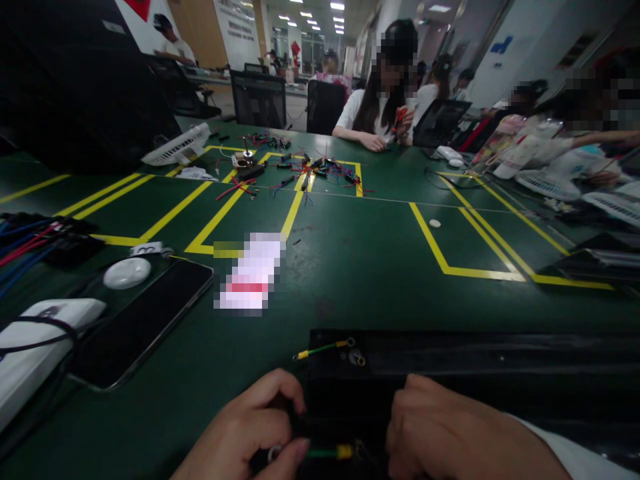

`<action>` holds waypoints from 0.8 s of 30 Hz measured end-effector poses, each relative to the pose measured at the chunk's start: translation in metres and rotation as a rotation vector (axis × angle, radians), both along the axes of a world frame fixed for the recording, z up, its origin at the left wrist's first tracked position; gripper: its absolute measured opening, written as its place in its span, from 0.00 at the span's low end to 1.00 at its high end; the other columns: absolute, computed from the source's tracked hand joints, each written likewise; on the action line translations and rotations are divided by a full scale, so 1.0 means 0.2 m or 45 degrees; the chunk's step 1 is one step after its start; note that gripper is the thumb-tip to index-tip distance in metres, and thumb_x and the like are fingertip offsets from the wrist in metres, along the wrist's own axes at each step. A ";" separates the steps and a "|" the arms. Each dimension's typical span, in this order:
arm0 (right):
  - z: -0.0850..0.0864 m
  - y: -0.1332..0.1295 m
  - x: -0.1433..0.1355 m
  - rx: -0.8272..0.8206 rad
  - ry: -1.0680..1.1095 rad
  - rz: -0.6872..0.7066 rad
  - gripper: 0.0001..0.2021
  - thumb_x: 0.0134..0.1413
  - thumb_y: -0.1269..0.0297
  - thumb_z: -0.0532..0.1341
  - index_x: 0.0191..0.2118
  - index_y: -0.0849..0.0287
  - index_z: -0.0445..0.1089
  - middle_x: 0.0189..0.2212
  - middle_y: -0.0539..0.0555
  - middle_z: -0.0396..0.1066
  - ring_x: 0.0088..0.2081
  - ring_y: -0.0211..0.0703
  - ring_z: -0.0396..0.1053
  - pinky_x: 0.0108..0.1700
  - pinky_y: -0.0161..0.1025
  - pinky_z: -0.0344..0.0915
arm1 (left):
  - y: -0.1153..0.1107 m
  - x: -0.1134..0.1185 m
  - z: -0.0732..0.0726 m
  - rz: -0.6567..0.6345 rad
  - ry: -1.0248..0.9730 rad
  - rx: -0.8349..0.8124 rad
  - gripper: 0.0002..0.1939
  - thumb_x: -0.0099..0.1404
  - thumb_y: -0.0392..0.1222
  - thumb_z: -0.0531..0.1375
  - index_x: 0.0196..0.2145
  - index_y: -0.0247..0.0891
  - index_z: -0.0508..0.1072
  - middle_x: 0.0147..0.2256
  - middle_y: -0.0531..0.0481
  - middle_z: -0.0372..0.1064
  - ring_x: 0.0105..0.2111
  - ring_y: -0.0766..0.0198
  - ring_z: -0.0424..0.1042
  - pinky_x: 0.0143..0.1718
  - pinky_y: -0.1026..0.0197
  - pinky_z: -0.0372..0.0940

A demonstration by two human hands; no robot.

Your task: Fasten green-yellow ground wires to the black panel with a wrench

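My left hand (255,430) is closed, thumb and forefinger pinching the near end of a short green wire (323,453) with yellow crimped ring ends. That wire's far end lies over a long black metal-looking part (480,357) at the bottom right. A second green wire (325,348) with yellow ring ends rests at the part's back left corner, one ring beside a small screw-like fitting. Over the part's near side, my right hand (445,430) is closed with its fingers curled down. Whatever its fingertips hold or press is hidden behind the hand.
Left of my hands lie a dark phone (150,320), a white power strip (45,347), a white round case (127,273) and bundled cables (30,243). A blurred paper slip (254,273) lies ahead. Farther off are wire bundles (320,167); a co-worker (377,113) sits across the table.
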State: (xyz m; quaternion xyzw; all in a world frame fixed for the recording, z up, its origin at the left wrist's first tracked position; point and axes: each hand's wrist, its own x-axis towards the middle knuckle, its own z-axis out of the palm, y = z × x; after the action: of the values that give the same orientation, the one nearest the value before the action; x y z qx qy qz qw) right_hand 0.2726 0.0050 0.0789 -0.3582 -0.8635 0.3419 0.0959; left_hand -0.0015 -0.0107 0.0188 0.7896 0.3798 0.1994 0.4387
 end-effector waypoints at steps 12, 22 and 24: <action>0.15 0.06 -0.01 -0.064 -0.053 0.134 0.10 0.47 0.79 0.69 0.29 0.58 0.71 0.29 0.48 0.76 0.30 0.39 0.70 0.36 0.34 0.64 | 0.00 0.00 0.01 0.012 -0.020 -0.066 0.12 0.70 0.33 0.53 0.27 0.38 0.67 0.41 0.53 0.65 0.37 0.68 0.70 0.38 0.70 0.63; -0.24 -0.06 0.11 0.080 0.107 0.032 0.25 0.73 0.51 0.45 0.27 0.55 0.65 0.25 0.47 0.73 0.29 0.38 0.70 0.34 0.37 0.62 | 0.01 0.01 0.03 -0.004 0.004 -0.081 0.12 0.69 0.31 0.54 0.27 0.38 0.67 0.40 0.53 0.65 0.38 0.68 0.70 0.38 0.70 0.63; -0.24 -0.09 0.09 0.147 0.074 -0.037 0.29 0.73 0.48 0.40 0.25 0.55 0.64 0.25 0.48 0.73 0.28 0.38 0.70 0.34 0.38 0.61 | 0.01 0.01 0.02 -0.008 -0.001 -0.057 0.12 0.69 0.31 0.54 0.27 0.38 0.67 0.40 0.53 0.65 0.37 0.68 0.70 0.37 0.70 0.63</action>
State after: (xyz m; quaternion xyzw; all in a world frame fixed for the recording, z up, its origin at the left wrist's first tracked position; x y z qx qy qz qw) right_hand 0.2899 -0.0121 0.0305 -0.3545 -0.8733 0.3004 0.1463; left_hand -0.0002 -0.0090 0.0225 0.7807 0.3815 0.1896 0.4572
